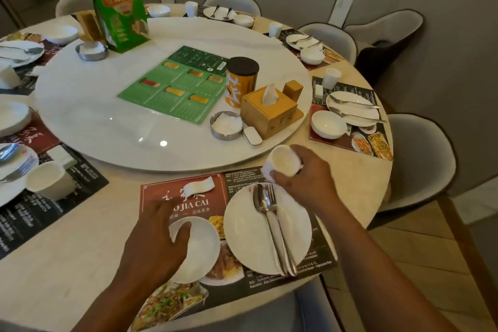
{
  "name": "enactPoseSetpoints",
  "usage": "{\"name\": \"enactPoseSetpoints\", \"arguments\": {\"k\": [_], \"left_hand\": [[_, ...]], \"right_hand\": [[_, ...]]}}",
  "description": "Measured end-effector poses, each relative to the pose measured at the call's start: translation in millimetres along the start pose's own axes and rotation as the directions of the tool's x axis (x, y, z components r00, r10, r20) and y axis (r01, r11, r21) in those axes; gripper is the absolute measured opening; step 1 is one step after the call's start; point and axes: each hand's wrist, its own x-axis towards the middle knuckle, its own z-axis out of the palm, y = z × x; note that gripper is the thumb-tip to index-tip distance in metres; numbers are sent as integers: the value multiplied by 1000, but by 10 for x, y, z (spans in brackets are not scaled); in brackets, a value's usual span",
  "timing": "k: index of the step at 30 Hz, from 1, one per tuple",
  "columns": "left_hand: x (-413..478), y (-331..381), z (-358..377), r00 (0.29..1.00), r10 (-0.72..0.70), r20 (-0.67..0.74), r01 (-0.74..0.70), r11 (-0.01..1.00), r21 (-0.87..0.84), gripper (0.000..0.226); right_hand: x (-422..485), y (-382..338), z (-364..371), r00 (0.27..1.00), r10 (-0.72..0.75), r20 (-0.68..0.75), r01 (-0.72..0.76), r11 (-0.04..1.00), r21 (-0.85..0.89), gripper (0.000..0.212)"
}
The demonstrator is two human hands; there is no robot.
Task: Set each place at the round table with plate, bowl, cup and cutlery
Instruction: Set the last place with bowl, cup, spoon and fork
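Observation:
On the printed placemat [186, 197] in front of me, my left hand [153, 240] grips the rim of a white bowl [200, 249] lying on the mat's left half. To its right sits a white plate [242, 226] with a spoon [262, 203] and a fork [279, 226] lying across it. My right hand [301, 178] holds a white cup [283, 160] tilted on its side above the mat's far right corner. A small white chopstick rest [199, 186] lies at the mat's far edge.
A big white turntable [107, 116] fills the table's middle, carrying a green menu [175, 86], a green bag [118, 5], an orange tin [241, 81], a wooden tissue box [268, 112] and two ashtrays. Other places around the rim hold plates, bowls, cups and cutlery. Grey chairs ring the table.

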Motion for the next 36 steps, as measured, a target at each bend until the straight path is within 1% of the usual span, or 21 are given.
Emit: {"name": "enactPoseSetpoints", "arguments": {"k": [1,3,6,8,11,16,20,22,23,24,25,26,27,28,29,30,31,32,33,34,36], "left_hand": [[-24,7,11,1000,-10,-11,10,1000,16,58],[-63,-6,28,999,-31,-32,33,998,47,58],[-85,-30,48,997,-62,-49,65,996,64,58],[-82,-42,63,995,-77,-55,81,994,72,58],[-73,-41,81,994,-91,-65,96,993,69,59],[-93,-51,87,990,-123,-75,126,991,43,60],[-113,-95,45,985,-163,-57,165,986,36,61],[-141,-134,5,983,-176,-46,177,984,31,60],[-160,-177,-23,982,-185,-39,186,982,26,61],[-173,-211,-43,980,-199,-24,199,980,16,61],[-181,-243,-60,977,-214,-9,214,977,7,60],[-185,-284,-74,974,-227,5,227,974,6,59],[-186,-323,-77,972,-235,17,235,972,10,56],[-184,-345,-81,969,-243,28,243,970,19,51],[-184,-366,-80,968,-248,38,247,969,26,47],[-184,-384,-77,968,-247,49,246,969,27,44],[-185,-402,-75,968,-242,66,241,970,17,42],[-188,-411,-74,969,-233,85,233,972,3,41],[-193,-425,-71,971,-218,102,221,975,-12,40],[-194,-440,-63,973,-202,113,206,978,-24,40],[-191,-475,-48,978,-175,114,179,983,-26,40]], "right_hand": [[139,134,-32,1000,30,-6,-30,999,-31,72],[357,348,-44,996,86,25,-83,991,-101,77],[502,513,55,987,111,115,-90,980,-177,83],[526,570,134,984,103,144,-75,979,-188,84],[548,623,210,984,99,148,-69,978,-198,84],[562,673,262,982,127,143,-100,978,-185,83],[570,666,269,979,130,159,-93,971,-219,90],[528,582,230,982,106,159,-56,956,-288,98],[465,497,221,989,67,129,-23,949,-315,96],[361,388,202,997,6,79,19,947,-319,89],[218,261,213,997,-62,40,71,955,-287,79],[36,135,267,992,-116,43,123,965,-233,68],[-174,-6,333,983,-147,109,165,969,-183,60],[-402,-126,434,961,-141,237,180,972,-153,56],[-626,-229,555,916,-117,383,183,973,-139,56],[-825,-298,692,862,-90,499,178,975,-131,60],[-991,-337,827,822,-74,565,177,976,-129,66],[-1116,-352,948,805,-64,590,182,973,-144,74],[-1208,-358,1038,806,-49,590,181,969,-167,81],[-1270,-364,1095,820,-33,572,169,968,-186,86],[-1315,-366,1162,849,-1,529,132,969,-210,88]]}}
